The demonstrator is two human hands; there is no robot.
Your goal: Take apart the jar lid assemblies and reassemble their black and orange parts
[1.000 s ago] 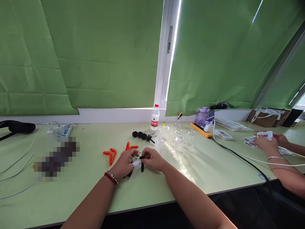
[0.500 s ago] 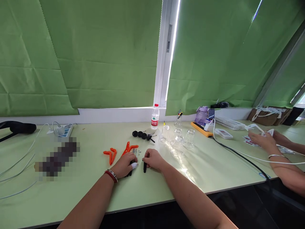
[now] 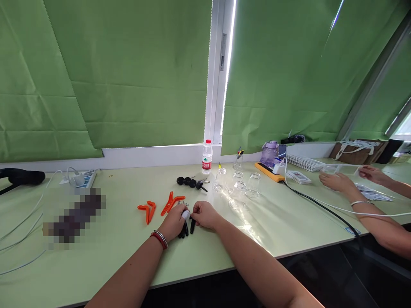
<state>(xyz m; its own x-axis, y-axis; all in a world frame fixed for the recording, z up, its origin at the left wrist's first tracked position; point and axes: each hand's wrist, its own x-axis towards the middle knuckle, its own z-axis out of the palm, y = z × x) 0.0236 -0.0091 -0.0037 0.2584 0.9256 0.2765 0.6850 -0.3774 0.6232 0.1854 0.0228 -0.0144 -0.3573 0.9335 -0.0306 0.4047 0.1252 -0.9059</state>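
My right hand (image 3: 205, 214) is closed, pinching a short black rod-like piece (image 3: 192, 226) that points down toward the tabletop. Just to its left, my left hand (image 3: 174, 222) has its fingers closed near the top of that piece; something white covers its thumb. What the left fingertips grip is hidden. Several more black rod-like pieces (image 3: 183, 232) lie below the left hand. Beyond it rest orange V-shaped parts (image 3: 172, 202), with another orange V-shaped part (image 3: 148, 211) farther left. Small metal pieces (image 3: 185, 205) show partly behind the fingers.
Black round-headed parts (image 3: 192, 183) lie farther back, near a water bottle (image 3: 207, 157). Upturned clear glasses (image 3: 239, 189) stand right of them. Beyond are a yellow-edged power strip (image 3: 269, 172), cables and a purple bottle (image 3: 269, 153). A co-worker's hands (image 3: 337, 182) hold a clear sheet-like item.
My left hand has moved right, up against my right hand, uncovering more of the black pieces. The right hand still pinches its black piece. The co-worker's hands have spread apart.
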